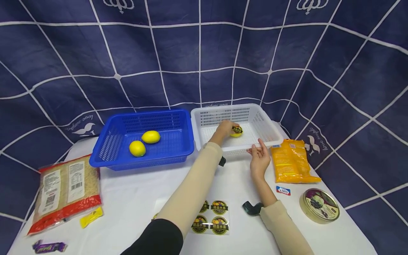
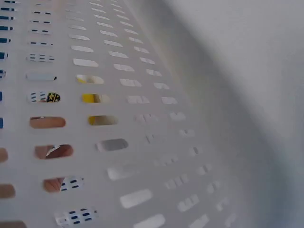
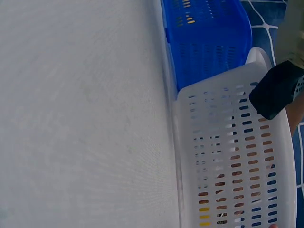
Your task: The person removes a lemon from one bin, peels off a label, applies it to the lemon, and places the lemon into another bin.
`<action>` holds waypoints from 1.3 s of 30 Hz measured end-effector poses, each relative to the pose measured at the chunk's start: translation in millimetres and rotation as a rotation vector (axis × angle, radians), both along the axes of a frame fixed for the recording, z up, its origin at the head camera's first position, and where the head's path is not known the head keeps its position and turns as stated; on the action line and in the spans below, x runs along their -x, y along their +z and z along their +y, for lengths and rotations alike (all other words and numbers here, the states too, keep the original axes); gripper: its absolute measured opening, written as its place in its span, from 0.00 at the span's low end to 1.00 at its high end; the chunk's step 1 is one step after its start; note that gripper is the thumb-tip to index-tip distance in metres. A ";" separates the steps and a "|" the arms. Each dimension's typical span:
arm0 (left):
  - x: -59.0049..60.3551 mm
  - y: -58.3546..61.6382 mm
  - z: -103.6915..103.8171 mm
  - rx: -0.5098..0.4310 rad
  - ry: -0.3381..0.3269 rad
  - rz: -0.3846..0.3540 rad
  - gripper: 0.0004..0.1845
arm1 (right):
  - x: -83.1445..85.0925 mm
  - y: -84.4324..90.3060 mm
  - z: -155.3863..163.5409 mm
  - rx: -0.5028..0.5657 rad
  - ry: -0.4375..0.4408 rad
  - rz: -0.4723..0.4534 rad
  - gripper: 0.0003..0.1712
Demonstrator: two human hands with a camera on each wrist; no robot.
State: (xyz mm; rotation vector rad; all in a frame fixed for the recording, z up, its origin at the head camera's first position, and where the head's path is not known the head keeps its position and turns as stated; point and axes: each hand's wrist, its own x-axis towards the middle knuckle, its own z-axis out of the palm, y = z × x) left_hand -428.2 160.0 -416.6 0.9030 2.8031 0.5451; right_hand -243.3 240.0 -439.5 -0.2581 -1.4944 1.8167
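Note:
Inside the white basket point(image 1: 204, 112), my left hand point(image 1: 225, 128) holds a yellow lemon point(image 1: 236, 134) with a black-and-gold sticker point(image 1: 237, 129) on it. The left wrist view shows mostly the basket's slotted wall point(image 2: 156, 128), with bits of yellow and fingers behind the slots. My right hand point(image 1: 259, 162) grips the basket's near rim towards its right end. That basket's slotted side point(image 3: 223, 109) fills much of the right wrist view, largely hiding the left hand behind it.
Left of the white basket stands a blue basket point(image 1: 111, 163) with two lemons point(image 1: 151, 137). A sticker sheet point(image 1: 220, 222) lies in front, partly under the left arm. An orange packet point(image 1: 290, 161) and round tin point(image 1: 319, 206) sit right; a rice bag point(image 1: 67, 191) and sweets lie left.

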 end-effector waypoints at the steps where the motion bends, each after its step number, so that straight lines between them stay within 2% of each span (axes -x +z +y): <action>1: -1.9 0.7 -0.4 0.008 0.001 -0.003 0.24 | -0.5 -0.7 -0.8 -0.001 0.003 0.000 0.23; 5: -6.5 1.1 -1.1 0.036 0.002 -0.006 0.24 | -3.9 -1.1 -3.4 0.003 0.019 -0.009 0.23; 9: -8.0 -3.9 -2.2 0.056 0.018 -0.019 0.24 | -5.9 -4.1 -4.4 -0.005 0.018 -0.020 0.23; 14: -8.3 -7.6 -7.0 0.024 0.061 -0.090 0.28 | -6.6 -6.9 -4.0 -0.005 0.025 -0.019 0.23; 17: -6.8 -2.2 -13.9 -0.005 0.055 -0.106 0.30 | -6.7 -7.7 -3.3 0.000 0.030 -0.007 0.23; 20: -1.9 12.4 -24.7 -0.025 0.016 -0.097 0.31 | -6.1 -7.5 -2.9 -0.001 0.030 0.004 0.23; 22: 3.1 27.2 -33.6 -0.035 -0.040 -0.077 0.30 | -4.9 -6.9 -3.2 -0.004 0.035 0.013 0.23; 24: 4.6 48.0 -43.5 -0.058 -0.107 -0.074 0.28 | -3.3 -6.0 -3.8 -0.005 0.041 0.018 0.23; 26: 1.0 71.6 -54.5 -0.090 -0.182 -0.066 0.26 | -1.4 -5.2 -4.4 -0.004 0.049 0.022 0.23; 28: -10.1 96.9 -67.4 -0.145 -0.250 -0.077 0.24 | 0.1 -4.6 -4.8 -0.006 0.051 0.019 0.23; 30: -27.4 120.2 -81.7 -0.184 -0.300 -0.068 0.23 | 1.3 -4.1 -4.6 -0.005 0.052 0.019 0.23; 33: -58.2 143.2 -108.0 -0.251 -0.343 -0.014 0.21 | 2.6 -3.2 -3.5 0.002 0.048 0.013 0.23; 35: -79.2 150.6 -129.5 -0.283 -0.345 0.024 0.20 | 3.1 -1.9 -2.3 0.015 0.046 0.010 0.23; 39: -113.5 148.3 -183.6 -0.366 -0.297 0.048 0.20 | 2.9 1.6 0.6 0.046 0.043 0.000 0.23</action>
